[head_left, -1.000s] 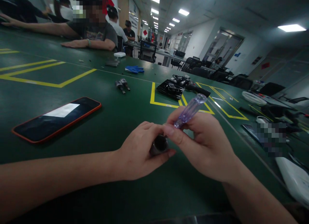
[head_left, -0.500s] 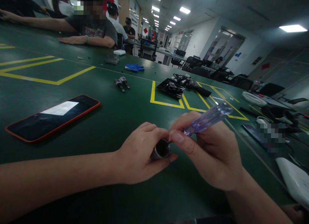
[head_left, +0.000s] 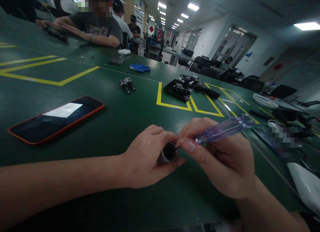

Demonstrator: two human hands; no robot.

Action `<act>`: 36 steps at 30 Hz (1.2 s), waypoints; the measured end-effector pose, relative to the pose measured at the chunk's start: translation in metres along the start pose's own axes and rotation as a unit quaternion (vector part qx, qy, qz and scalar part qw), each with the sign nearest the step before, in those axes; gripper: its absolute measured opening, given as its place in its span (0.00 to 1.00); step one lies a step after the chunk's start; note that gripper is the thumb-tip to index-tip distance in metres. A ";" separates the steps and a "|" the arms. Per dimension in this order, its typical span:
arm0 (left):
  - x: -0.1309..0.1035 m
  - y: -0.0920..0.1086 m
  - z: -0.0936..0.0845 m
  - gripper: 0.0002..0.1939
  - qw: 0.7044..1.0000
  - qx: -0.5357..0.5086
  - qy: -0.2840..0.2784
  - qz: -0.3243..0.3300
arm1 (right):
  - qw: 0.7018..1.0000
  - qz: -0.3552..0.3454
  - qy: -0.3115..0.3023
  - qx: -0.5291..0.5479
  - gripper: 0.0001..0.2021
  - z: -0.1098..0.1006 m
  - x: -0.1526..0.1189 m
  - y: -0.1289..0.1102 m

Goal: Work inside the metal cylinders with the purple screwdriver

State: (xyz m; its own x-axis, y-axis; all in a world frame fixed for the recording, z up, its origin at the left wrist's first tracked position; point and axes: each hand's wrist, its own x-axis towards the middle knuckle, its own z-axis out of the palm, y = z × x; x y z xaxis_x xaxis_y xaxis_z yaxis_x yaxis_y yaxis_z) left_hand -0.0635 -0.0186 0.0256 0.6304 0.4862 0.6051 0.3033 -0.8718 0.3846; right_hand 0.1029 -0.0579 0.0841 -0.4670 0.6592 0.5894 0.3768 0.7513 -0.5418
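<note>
Fingers and thumb of my left hand wrap round a dark hollow cylinder, its open end facing me. In my right hand is a screwdriver with a clear purple handle, pinched near the base of the handle. The handle points up to the right, and the shaft's end is at the cylinder's rim, partly hidden by my fingers. Both hands are above the green table, close together.
An orange-edged phone lies at the left. Farther back are two small metal parts, a blue glove and a black packet beside dark tools. A white device is at the right. A person sits across the table.
My right hand has shifted slightly right, and the screwdriver handle has tipped lower. The person across the table has drawn their hands together round a dark object.
</note>
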 end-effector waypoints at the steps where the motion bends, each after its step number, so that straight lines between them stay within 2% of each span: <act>1: 0.000 0.000 0.000 0.11 1.000 0.002 0.001 0.000 | 1.000 0.007 0.001 0.005 0.03 0.000 -0.001 0.001; 18: -0.003 0.000 0.002 0.11 0.999 0.025 0.003 -0.023 | 0.998 0.057 0.012 0.022 0.01 -0.008 -0.012 0.004; 29: -0.003 -0.001 0.002 0.11 0.999 0.034 -0.002 -0.010 | 0.996 0.050 0.040 0.063 0.03 -0.005 -0.013 0.003; 36: 0.000 0.002 0.002 0.09 0.999 0.035 -0.007 -0.024 | 0.996 0.058 0.015 0.061 0.03 -0.006 -0.013 0.004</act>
State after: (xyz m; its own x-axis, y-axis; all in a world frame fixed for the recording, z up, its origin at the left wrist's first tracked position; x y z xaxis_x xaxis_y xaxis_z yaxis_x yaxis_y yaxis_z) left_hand -0.0617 -0.0206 0.0248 0.6231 0.5277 0.5774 0.3833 -0.8494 0.3626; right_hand 0.1150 -0.0631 0.0777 -0.4017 0.7435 0.5347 0.3264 0.6617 -0.6750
